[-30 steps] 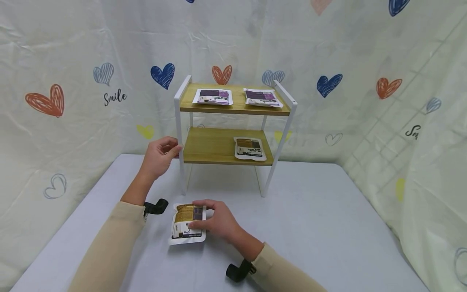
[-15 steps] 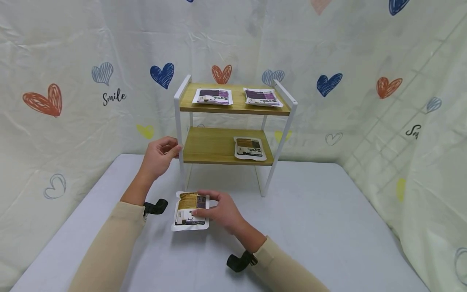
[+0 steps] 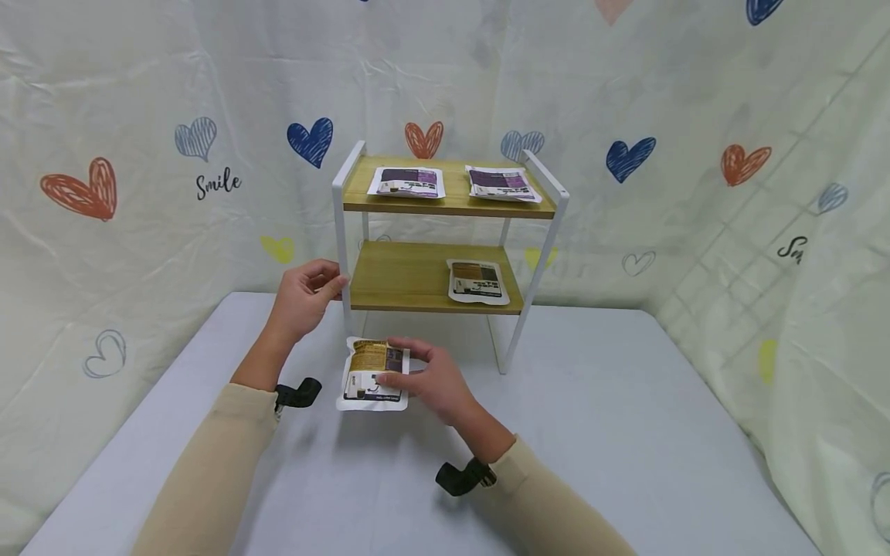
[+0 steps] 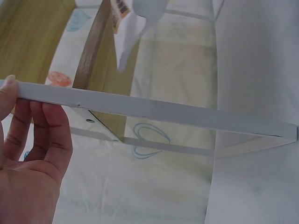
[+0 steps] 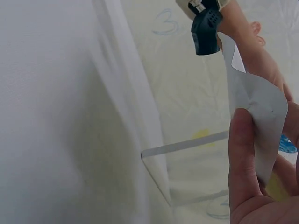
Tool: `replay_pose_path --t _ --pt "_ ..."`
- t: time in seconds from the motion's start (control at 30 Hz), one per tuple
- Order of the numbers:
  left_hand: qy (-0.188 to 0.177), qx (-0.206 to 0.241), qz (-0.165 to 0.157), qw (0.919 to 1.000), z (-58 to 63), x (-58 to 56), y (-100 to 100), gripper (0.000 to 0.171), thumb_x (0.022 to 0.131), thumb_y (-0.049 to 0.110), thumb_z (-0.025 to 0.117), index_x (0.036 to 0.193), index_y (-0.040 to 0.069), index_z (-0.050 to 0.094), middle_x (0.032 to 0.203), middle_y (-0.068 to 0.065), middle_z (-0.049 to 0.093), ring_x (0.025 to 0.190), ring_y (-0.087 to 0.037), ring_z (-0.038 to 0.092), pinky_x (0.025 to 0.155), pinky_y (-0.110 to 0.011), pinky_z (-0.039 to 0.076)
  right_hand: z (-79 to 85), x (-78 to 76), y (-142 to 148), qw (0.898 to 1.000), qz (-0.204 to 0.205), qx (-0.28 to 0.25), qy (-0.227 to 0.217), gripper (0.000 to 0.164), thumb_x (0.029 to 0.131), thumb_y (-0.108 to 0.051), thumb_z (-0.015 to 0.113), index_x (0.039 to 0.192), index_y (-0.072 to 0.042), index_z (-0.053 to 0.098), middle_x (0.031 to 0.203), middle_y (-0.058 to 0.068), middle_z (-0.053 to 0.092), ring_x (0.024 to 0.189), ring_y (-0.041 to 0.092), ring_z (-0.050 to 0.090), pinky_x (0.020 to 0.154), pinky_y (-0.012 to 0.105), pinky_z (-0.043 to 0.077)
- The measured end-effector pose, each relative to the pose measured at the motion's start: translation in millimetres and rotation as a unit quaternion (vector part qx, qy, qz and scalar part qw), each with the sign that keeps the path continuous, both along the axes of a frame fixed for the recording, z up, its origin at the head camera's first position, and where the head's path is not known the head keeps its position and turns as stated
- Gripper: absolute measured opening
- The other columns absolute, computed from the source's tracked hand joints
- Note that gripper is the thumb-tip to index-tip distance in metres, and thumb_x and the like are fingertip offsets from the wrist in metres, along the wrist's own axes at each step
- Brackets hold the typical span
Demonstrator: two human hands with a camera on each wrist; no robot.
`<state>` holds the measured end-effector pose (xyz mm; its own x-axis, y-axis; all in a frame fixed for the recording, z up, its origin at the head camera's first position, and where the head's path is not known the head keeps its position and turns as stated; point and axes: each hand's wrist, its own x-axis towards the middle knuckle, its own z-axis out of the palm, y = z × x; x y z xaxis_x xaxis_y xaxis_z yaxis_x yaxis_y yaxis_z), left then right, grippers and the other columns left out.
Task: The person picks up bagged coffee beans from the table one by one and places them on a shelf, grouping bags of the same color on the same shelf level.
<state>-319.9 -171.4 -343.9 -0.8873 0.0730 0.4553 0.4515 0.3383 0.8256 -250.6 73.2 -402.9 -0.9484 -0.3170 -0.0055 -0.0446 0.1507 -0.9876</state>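
My right hand (image 3: 439, 384) pinches a flat white pouch (image 3: 361, 384) by its right side, thumb on the printed face. Gold and dark purple panels show on that face. The pouch is raised over the table, in front of the two-tier shelf (image 3: 399, 276). In the right wrist view the pouch's plain pale back (image 5: 264, 100) faces the camera. With thumb and fingertips my left hand (image 3: 300, 303) holds the shelf's white left front leg (image 4: 154, 106), level with the lower board. A corner of a pouch (image 4: 128, 35) shows past that leg in the left wrist view.
Two purple-and-white pouches, one left (image 3: 406, 183) and one right (image 3: 504, 184), lie on the top board. A gold-and-white pouch (image 3: 477, 282) lies at the right of the lower board. The shelf stands on a white-covered table (image 3: 626, 432), before a heart-printed curtain (image 3: 445, 77).
My right hand has lifted the pouch and carried it forward, slightly right, closer to the shelf. The left hand has stayed on the leg.
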Motion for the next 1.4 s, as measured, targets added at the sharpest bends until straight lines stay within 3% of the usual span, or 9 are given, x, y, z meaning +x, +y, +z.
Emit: replay_pose_path --t 0.4,0.7,1.4 --pt "0.014 0.004 -0.006 0.9999 -1.8 -2.2 -0.3 0.029 0.099 0.027 0.068 0.116 0.003 0.072 0.108 -0.016 0.071 0.091 -0.011 0.070 0.079 -0.016 0.059 15.3 -8.3 6.5 1.000 -0.001 -0.015 0.013 0.060 0.083 -0.018 0.087 0.137 -0.030 0.066 0.134 0.012 0.063 0.094 0.023 0.074 0.080 0.035 0.064" --pt "0.012 0.003 -0.006 0.9999 1.4 0.2 1.7 0.028 0.099 0.025 0.068 0.117 0.003 0.072 0.109 -0.018 0.071 0.095 -0.016 0.071 0.079 -0.016 0.059 22.2 -15.9 9.8 0.999 -0.016 -0.031 0.038 0.059 0.084 -0.021 0.087 0.138 -0.028 0.065 0.129 0.014 0.066 0.096 0.025 0.073 0.080 0.037 0.065" --pt "0.005 0.003 -0.001 1.0000 -0.3 -0.6 0.1 0.029 0.100 0.027 0.068 0.117 0.005 0.072 0.110 -0.018 0.071 0.099 -0.019 0.072 0.081 -0.016 0.059 43.7 -32.7 12.7 0.996 -0.055 -0.028 0.060 0.050 0.083 -0.018 0.087 0.129 -0.025 0.071 0.122 0.011 0.071 0.100 0.022 0.069 0.075 0.029 0.063"
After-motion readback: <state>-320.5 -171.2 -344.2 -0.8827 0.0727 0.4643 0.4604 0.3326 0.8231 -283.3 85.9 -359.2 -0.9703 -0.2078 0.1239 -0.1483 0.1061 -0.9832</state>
